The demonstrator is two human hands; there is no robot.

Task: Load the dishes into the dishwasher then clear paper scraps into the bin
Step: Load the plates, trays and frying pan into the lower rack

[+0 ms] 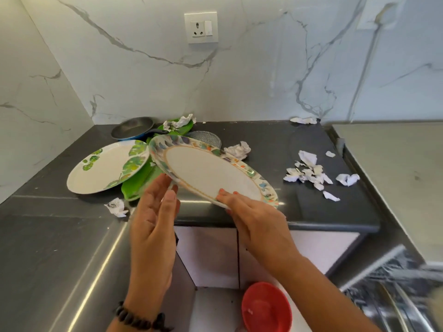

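My right hand (pixel 254 219) grips the near rim of a white plate with a coloured floral border (pixel 208 171), held tilted above the dark counter (pixel 275 144). My left hand (pixel 153 212) is open beside the plate's left edge, fingertips just at its rim. A white plate with green leaves (pixel 105 168) lies on green plates (pixel 136 185) at the left. Behind it sit a dark pan with a blue rim (pixel 131 128), another green plate (pixel 178 128) carrying crumpled paper (pixel 179 122), and a grey dish (pixel 206 137). Paper scraps (pixel 309 173) are scattered on the right.
More crumpled paper lies behind the plate (pixel 238 149), near the front left (pixel 116 207) and by the wall (pixel 303 120). A red bin (pixel 266 307) stands on the floor below. The open dishwasher rack (pixel 393 279) is at lower right. A wall socket (pixel 201 27) is above.
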